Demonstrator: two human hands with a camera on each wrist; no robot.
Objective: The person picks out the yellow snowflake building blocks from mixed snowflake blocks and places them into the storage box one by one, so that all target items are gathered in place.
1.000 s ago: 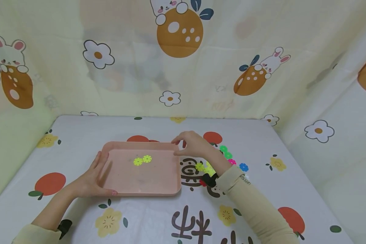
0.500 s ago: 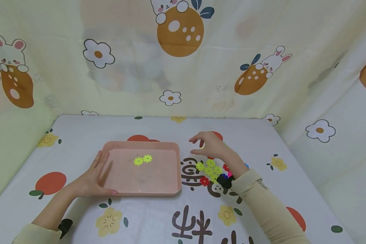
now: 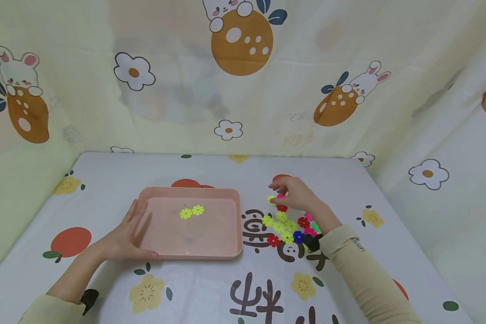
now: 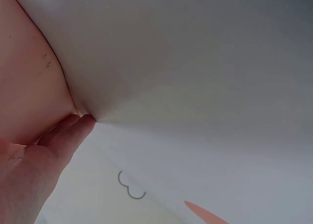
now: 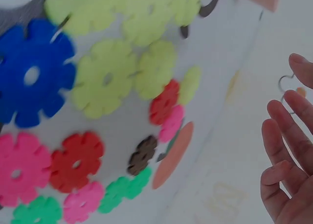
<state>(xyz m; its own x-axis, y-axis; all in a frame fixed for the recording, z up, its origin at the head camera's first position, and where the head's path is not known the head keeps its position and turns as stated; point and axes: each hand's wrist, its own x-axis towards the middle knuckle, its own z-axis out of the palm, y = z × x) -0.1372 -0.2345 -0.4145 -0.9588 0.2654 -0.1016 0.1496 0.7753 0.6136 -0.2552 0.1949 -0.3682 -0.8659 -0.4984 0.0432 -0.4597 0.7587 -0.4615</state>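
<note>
The pink tray (image 3: 190, 240) lies on the table (image 3: 202, 288) left of the loose flower-shaped pieces (image 3: 278, 227), its long axis running left to right, long front side facing the person. Two yellow flowers (image 3: 186, 213) sit inside, side by side, their row slanting slightly away toward the right. The left hand (image 3: 123, 236) rests straight fingers along the tray's left end; the right hand (image 3: 297, 194), fingers parted, holds nothing above the pieces.

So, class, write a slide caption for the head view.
Left hand rests against a pink tray holding two yellow flower-shaped pieces; right hand hovers near scattered colourful pieces.
</note>
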